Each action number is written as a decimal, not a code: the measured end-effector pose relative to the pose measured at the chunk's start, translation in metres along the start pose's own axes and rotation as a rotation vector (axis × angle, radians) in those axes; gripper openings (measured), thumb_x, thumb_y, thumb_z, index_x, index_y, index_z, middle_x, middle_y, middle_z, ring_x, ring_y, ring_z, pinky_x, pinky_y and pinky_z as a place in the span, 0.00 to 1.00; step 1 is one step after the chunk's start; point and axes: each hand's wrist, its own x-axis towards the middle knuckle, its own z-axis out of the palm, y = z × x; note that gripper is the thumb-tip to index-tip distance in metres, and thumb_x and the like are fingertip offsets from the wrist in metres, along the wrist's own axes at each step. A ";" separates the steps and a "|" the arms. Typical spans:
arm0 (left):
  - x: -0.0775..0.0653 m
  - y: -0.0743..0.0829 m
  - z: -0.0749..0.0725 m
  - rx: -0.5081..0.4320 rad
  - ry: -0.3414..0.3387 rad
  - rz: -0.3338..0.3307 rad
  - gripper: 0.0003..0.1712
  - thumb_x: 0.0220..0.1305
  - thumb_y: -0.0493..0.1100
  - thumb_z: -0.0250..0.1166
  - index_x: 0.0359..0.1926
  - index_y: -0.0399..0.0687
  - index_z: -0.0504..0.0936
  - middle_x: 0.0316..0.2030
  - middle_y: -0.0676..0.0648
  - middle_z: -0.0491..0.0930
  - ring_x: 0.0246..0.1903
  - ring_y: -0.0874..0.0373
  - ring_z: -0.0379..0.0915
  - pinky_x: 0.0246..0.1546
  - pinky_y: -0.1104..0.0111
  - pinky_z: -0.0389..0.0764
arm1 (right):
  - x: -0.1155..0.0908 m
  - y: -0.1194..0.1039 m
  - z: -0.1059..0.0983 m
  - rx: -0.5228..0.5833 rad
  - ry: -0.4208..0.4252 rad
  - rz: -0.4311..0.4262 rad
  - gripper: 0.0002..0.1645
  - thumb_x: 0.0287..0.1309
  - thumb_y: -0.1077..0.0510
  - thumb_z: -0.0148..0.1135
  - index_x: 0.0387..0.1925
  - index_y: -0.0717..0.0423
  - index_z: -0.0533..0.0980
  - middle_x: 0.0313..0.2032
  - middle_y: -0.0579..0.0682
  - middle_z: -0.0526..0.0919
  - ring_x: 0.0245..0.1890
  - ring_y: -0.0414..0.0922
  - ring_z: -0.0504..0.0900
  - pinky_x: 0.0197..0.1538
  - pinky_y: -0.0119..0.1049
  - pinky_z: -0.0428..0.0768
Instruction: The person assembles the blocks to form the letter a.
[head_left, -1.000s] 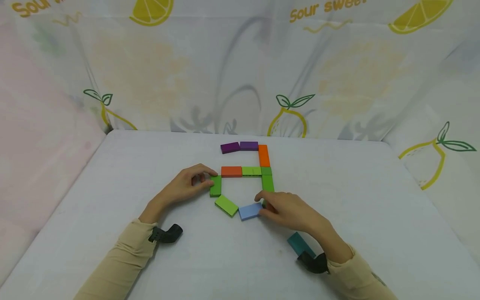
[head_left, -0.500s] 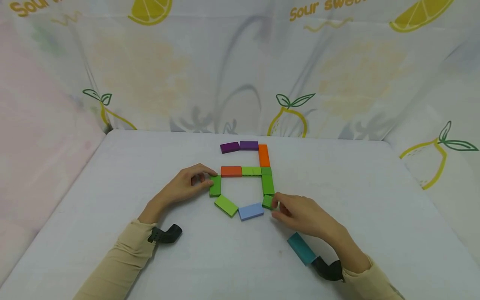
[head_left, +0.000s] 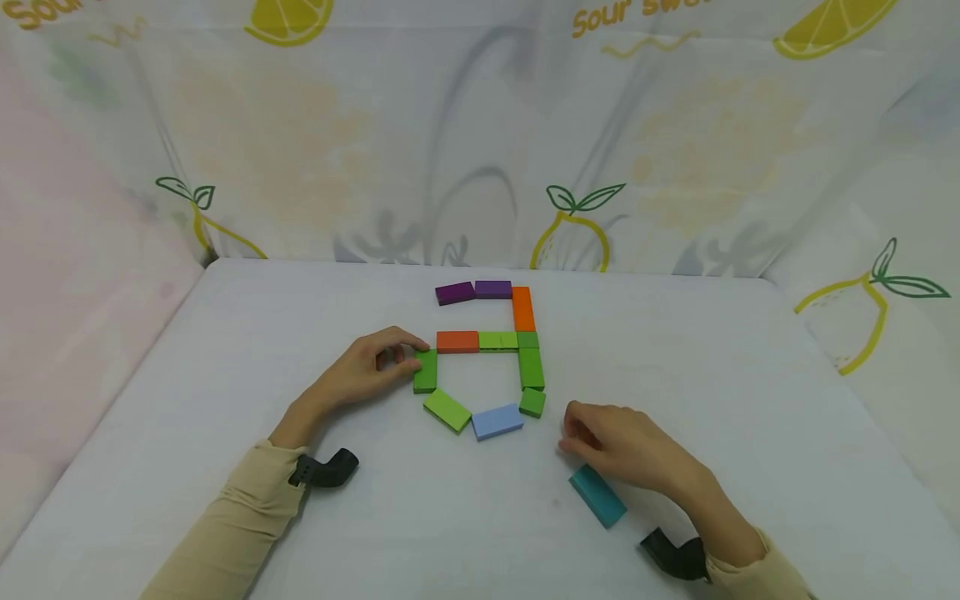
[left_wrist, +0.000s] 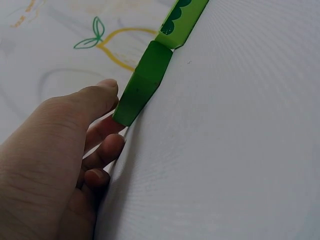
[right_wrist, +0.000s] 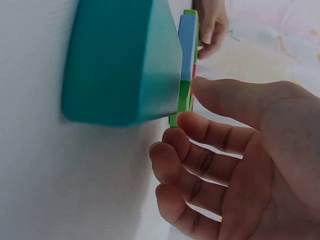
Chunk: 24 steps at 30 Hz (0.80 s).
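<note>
My left hand (head_left: 367, 367) holds a green block (head_left: 426, 372) at its upper left corner with thumb and index finger; the left wrist view shows both at the block's end (left_wrist: 142, 85). This block lies at the left of a row of coloured blocks on the white table. Off to the right, my right hand (head_left: 633, 446) hovers with loosely bent fingers and nothing in them. A teal block (head_left: 597, 496) lies just below it, close and large in the right wrist view. The small green block (head_left: 532, 403) stands left of the right hand, apart from it.
A light green block (head_left: 447, 411) and a light blue block (head_left: 497, 422) form the near side of the layout. Red (head_left: 457, 342), orange (head_left: 523, 309) and purple blocks (head_left: 493, 289) lie farther back. A printed cloth (head_left: 450, 125) hangs behind the table.
My right hand has let go of the small green block and drawn back right and toward me, uncovering that block and the teal one. The left hand has stayed at its green block.
</note>
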 end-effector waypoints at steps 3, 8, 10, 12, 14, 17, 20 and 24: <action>0.000 -0.004 0.000 0.009 0.001 0.014 0.15 0.61 0.39 0.65 0.50 0.51 0.80 0.42 0.51 0.80 0.34 0.60 0.69 0.33 0.67 0.70 | -0.003 0.001 0.000 -0.003 -0.006 0.006 0.09 0.60 0.49 0.61 0.29 0.42 0.70 0.18 0.36 0.67 0.19 0.32 0.66 0.23 0.26 0.66; 0.000 -0.009 -0.001 0.003 -0.007 0.028 0.15 0.62 0.43 0.64 0.50 0.59 0.79 0.42 0.57 0.79 0.34 0.64 0.69 0.33 0.72 0.69 | -0.008 0.003 0.001 0.000 -0.010 0.013 0.10 0.59 0.46 0.61 0.29 0.42 0.69 0.18 0.36 0.65 0.18 0.31 0.64 0.22 0.26 0.63; 0.000 -0.009 -0.001 0.005 -0.009 0.036 0.14 0.62 0.45 0.64 0.50 0.59 0.79 0.42 0.58 0.79 0.34 0.65 0.69 0.33 0.73 0.69 | -0.011 0.003 0.001 0.003 -0.012 0.017 0.11 0.59 0.44 0.61 0.30 0.42 0.69 0.17 0.36 0.64 0.18 0.31 0.64 0.22 0.25 0.63; 0.000 -0.009 -0.001 0.010 -0.010 0.045 0.14 0.62 0.45 0.64 0.50 0.59 0.79 0.42 0.58 0.79 0.33 0.65 0.69 0.32 0.73 0.69 | -0.014 0.004 0.002 0.009 -0.015 0.023 0.13 0.58 0.41 0.60 0.30 0.42 0.69 0.17 0.36 0.64 0.17 0.30 0.63 0.21 0.25 0.62; 0.000 -0.009 -0.001 0.014 -0.009 0.050 0.14 0.62 0.46 0.64 0.50 0.58 0.79 0.42 0.58 0.79 0.33 0.65 0.69 0.32 0.73 0.69 | -0.016 0.004 0.003 0.012 -0.017 0.029 0.15 0.57 0.38 0.60 0.31 0.42 0.70 0.17 0.36 0.64 0.17 0.30 0.63 0.21 0.25 0.62; 0.000 -0.008 -0.001 0.015 -0.009 0.044 0.14 0.62 0.46 0.64 0.50 0.57 0.80 0.42 0.57 0.80 0.33 0.65 0.69 0.32 0.72 0.69 | -0.020 0.004 0.004 0.006 -0.025 0.040 0.19 0.55 0.34 0.59 0.33 0.42 0.70 0.17 0.35 0.65 0.16 0.30 0.63 0.21 0.26 0.62; 0.000 -0.008 -0.001 0.008 -0.010 0.034 0.14 0.62 0.45 0.64 0.50 0.57 0.80 0.42 0.57 0.80 0.34 0.64 0.69 0.32 0.72 0.69 | -0.023 0.003 0.004 -0.004 -0.035 0.043 0.22 0.54 0.31 0.57 0.33 0.43 0.70 0.16 0.35 0.66 0.16 0.30 0.63 0.21 0.26 0.62; -0.001 -0.007 -0.001 -0.009 -0.010 0.020 0.15 0.62 0.45 0.65 0.50 0.58 0.80 0.43 0.57 0.80 0.34 0.64 0.70 0.33 0.71 0.69 | -0.028 0.001 0.005 -0.013 -0.035 0.030 0.23 0.53 0.30 0.57 0.34 0.42 0.69 0.16 0.34 0.65 0.16 0.29 0.62 0.21 0.25 0.62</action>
